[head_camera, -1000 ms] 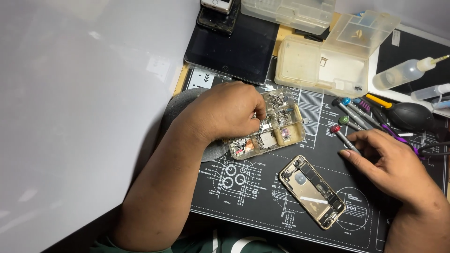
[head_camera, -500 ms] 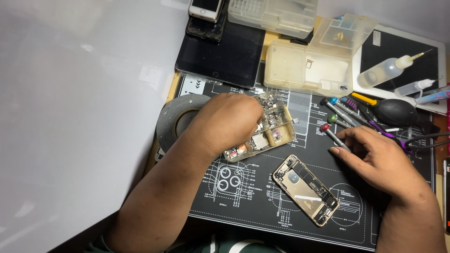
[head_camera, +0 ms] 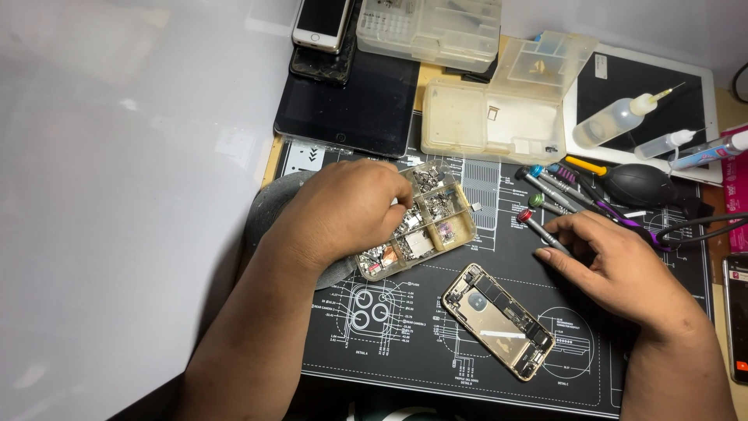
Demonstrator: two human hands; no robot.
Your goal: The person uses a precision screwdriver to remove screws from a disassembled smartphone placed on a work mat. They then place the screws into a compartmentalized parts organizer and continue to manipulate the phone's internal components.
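Left hand [head_camera: 347, 210] digs w/ pinched fingertips into small clear compartmented plastic parts tray [head_camera: 425, 222] – what it's pinching, can't tell. Right hand [head_camera: 615, 261] curled over red-capped screwdriver [head_camera: 539, 228]. Opened gold phone chassis [head_camera: 499, 321] lies btwn on black mat [head_camera: 405, 351] – reassembly looks unfinished.

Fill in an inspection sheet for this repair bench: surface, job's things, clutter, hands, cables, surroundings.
Surface: black printed work mat on a white table.
Job's things: compartment tray of small parts; opened gold phone, insides showing; red-capped screwdriver.
Clutter: more screwdrivers, black air blower, dropper bottles, plastic boxes, tablets, stacked phones.
Hands: left hand fingers in the tray; right hand resting on the mat by the screwdriver.
Cables: black lead at right.
Surroundings: nothing seen.
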